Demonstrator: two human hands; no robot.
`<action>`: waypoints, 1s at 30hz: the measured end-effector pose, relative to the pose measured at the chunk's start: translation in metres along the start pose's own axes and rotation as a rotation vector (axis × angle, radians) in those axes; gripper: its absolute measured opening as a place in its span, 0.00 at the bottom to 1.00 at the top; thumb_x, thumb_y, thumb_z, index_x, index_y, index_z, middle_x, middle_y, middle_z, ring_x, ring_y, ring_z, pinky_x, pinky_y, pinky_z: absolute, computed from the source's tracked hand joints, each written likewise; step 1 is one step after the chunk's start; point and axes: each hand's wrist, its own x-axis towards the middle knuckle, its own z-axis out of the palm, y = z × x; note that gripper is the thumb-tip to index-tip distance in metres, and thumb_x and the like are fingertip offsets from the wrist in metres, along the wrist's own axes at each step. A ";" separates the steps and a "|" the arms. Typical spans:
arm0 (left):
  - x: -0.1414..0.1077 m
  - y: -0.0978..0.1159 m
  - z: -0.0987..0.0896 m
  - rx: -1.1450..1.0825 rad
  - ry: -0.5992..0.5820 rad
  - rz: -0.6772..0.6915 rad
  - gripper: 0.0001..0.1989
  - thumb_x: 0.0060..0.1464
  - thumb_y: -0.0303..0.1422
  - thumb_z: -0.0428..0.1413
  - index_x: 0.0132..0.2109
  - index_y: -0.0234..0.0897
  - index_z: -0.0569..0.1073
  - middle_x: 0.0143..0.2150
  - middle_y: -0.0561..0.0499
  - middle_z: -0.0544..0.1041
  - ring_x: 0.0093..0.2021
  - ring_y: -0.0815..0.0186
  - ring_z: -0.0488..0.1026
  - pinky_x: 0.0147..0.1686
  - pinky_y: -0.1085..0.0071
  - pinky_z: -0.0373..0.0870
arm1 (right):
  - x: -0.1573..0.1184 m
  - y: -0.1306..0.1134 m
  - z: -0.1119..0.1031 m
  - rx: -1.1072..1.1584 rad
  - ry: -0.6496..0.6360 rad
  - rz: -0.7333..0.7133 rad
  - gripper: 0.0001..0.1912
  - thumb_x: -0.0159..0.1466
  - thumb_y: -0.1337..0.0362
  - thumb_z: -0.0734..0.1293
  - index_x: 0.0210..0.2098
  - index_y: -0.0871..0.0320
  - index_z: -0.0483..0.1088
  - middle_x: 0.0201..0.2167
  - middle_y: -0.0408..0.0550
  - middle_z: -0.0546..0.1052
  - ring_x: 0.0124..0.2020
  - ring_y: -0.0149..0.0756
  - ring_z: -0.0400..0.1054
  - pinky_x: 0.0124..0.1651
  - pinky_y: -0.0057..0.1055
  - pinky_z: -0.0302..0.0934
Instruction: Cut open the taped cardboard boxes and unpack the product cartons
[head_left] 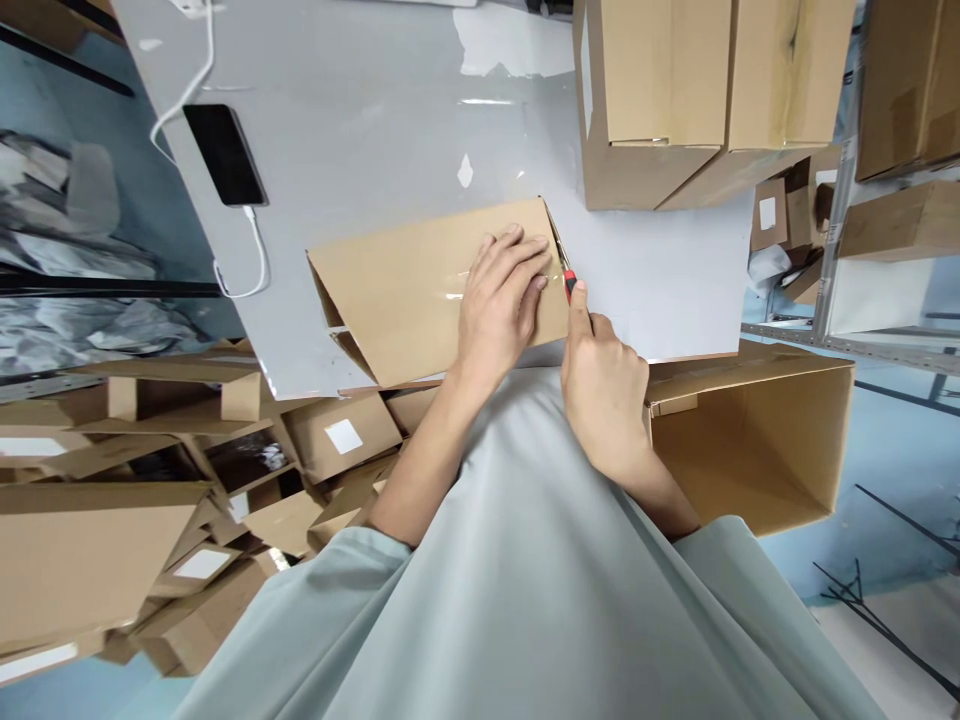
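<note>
A brown cardboard box (405, 290) lies at an angle near the front edge of the grey table (360, 150). My left hand (501, 300) rests on the right part of its top face, palm down, fingers slightly bent and holding nothing. In my right hand (604, 390) is a red and black tool (570, 283), its handle wrapped by my fingers. The tool's thin tip touches the box's right edge, where a narrow dark gap shows. At the box's left end an opening shows between the panels.
Two large closed cartons (667, 90) stand at the table's back right. A phone (225, 155) with a white cable lies at the left. An open carton (750, 440) sits below the table's right side. Several boxes (97, 560) are piled at lower left.
</note>
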 end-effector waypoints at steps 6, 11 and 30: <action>-0.010 0.003 0.005 0.012 0.013 -0.013 0.22 0.84 0.51 0.46 0.65 0.50 0.80 0.70 0.45 0.82 0.80 0.52 0.70 0.85 0.39 0.58 | -0.033 0.007 0.000 -0.061 0.010 -0.042 0.40 0.78 0.71 0.63 0.87 0.57 0.55 0.45 0.57 0.86 0.31 0.36 0.80 0.31 0.25 0.70; -0.019 0.004 0.005 -0.009 0.007 -0.016 0.21 0.83 0.51 0.48 0.66 0.51 0.80 0.71 0.46 0.82 0.81 0.51 0.70 0.85 0.39 0.57 | -0.004 0.004 -0.003 -0.022 -0.078 -0.020 0.32 0.80 0.72 0.61 0.82 0.62 0.62 0.46 0.61 0.87 0.38 0.41 0.85 0.39 0.29 0.76; -0.094 -0.024 -0.103 0.322 0.400 -0.481 0.42 0.74 0.61 0.59 0.80 0.40 0.65 0.85 0.36 0.60 0.89 0.36 0.46 0.87 0.31 0.38 | 0.114 0.127 0.194 0.491 0.420 0.272 0.35 0.79 0.60 0.55 0.80 0.66 0.66 0.60 0.68 0.84 0.50 0.56 0.83 0.52 0.46 0.76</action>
